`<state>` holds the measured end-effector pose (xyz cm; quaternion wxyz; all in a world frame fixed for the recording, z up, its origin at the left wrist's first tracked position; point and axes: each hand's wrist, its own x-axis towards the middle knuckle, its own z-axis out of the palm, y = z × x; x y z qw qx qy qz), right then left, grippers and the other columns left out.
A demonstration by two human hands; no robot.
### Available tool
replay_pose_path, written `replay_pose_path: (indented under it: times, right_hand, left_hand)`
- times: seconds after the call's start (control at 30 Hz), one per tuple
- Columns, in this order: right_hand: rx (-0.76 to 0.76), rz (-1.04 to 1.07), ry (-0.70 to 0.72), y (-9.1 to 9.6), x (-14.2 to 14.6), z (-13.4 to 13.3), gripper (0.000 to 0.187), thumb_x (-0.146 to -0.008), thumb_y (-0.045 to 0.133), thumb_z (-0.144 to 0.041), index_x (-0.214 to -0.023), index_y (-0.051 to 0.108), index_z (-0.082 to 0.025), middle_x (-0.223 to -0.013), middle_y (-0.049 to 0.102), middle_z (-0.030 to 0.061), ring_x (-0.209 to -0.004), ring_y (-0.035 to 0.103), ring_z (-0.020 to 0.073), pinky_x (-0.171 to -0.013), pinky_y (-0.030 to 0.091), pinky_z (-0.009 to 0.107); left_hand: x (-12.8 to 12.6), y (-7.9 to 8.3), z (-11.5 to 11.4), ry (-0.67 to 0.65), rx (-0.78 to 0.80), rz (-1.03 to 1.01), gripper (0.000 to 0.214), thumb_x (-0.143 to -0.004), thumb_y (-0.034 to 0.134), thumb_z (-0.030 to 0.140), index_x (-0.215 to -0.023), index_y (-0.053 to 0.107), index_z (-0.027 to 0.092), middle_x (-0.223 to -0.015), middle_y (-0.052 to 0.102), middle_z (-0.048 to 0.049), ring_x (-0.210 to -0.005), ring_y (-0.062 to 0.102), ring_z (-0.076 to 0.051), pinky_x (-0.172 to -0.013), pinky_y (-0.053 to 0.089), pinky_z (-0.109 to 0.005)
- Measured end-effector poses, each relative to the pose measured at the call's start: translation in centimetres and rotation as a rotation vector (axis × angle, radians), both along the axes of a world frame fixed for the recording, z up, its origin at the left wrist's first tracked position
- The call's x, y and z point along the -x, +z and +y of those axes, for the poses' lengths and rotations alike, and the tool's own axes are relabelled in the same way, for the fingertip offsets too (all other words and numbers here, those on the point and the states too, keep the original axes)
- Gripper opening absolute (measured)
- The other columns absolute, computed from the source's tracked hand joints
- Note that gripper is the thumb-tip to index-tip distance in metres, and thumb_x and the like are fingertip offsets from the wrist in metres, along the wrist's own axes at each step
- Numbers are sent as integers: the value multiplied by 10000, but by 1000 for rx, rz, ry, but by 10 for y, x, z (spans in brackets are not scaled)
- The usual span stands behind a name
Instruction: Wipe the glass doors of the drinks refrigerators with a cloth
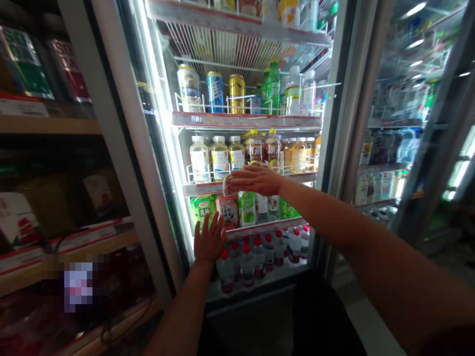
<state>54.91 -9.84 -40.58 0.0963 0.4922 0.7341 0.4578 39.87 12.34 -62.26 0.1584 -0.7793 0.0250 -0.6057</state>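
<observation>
My left hand (210, 240) is raised with its fingers spread, holding nothing. It is in front of the lower shelf, close to a red drink pack (227, 211) and a green drink pack (202, 207). My right hand (256, 179) reaches in from the right, palm down, above the red pack. Its fingers lie over a small pale thing (226, 184) that is too blurred to name. Behind the right hand are bottles of brown tea (272, 148) with yellow caps and pale bottles (219, 158) with white caps. Another green pack (247, 208) is below the right hand.
A lit fridge shelf (245, 120) above carries cans and green bottles. Red-capped bottles (247, 266) fill the bottom. A metal door frame (365, 123) bounds the right. On the left is a rack (48, 126) with more drinks.
</observation>
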Motion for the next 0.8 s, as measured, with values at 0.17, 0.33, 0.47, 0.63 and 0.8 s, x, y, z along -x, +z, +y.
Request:
replay_pose_path:
  times: [0.17, 0.33, 0.47, 0.63, 0.8]
  right_hand:
    - [-147, -23, -43, 26, -6, -7, 582, -1011, 397, -96, -1550, 335, -304, -1587, 393, -53, -1506, 274, 167, -1239, 250, 431]
    - [-234, 39, -105, 44, -11, -15, 653, -990, 406, -82, -1588, 243, -286, -1616, 337, -35, -1531, 197, 192, -1266, 142, 471]
    - [-341, 151, -179, 57, -9, -23, 610, -993, 404, -135, -1577, 285, -266, -1619, 333, -12, -1536, 186, 204, -1269, 91, 500]
    - [-568, 290, -302, 71, -8, -40, 598, -993, 416, -291, -1575, 306, -207, -1638, 289, 47, -1545, 156, 240, -1263, 85, 534]
    - [-828, 405, -435, 74, -18, -61, 622, -1005, 344, -347, -1592, 250, -164, -1660, 217, 73, -1548, 130, 253, -1246, 94, 569]
  left_hand:
    - [-1, -1, 1, 2, 3, 6, 764, -976, 553, 234, -1614, 132, 236, -1539, 434, -80, -1537, 94, -238, -1279, 81, -488]
    - [-3, -2, 2, -15, 6, -2, 752, -975, 556, 239, -1611, 155, 255, -1560, 403, -72, -1535, 122, -252, -1275, 96, -488]
    - [-3, -2, 3, -24, 15, 4, 757, -972, 561, 237, -1610, 154, 254, -1571, 380, -76, -1535, 119, -258, -1273, 97, -499]
    - [-2, -2, 2, -29, 5, -6, 776, -960, 583, 221, -1610, 160, 238, -1568, 382, -82, -1539, 105, -247, -1279, 77, -485]
    - [-3, -2, 2, -10, -4, -4, 779, -964, 582, 236, -1611, 148, 225, -1569, 377, -87, -1543, 92, -247, -1279, 77, -490]
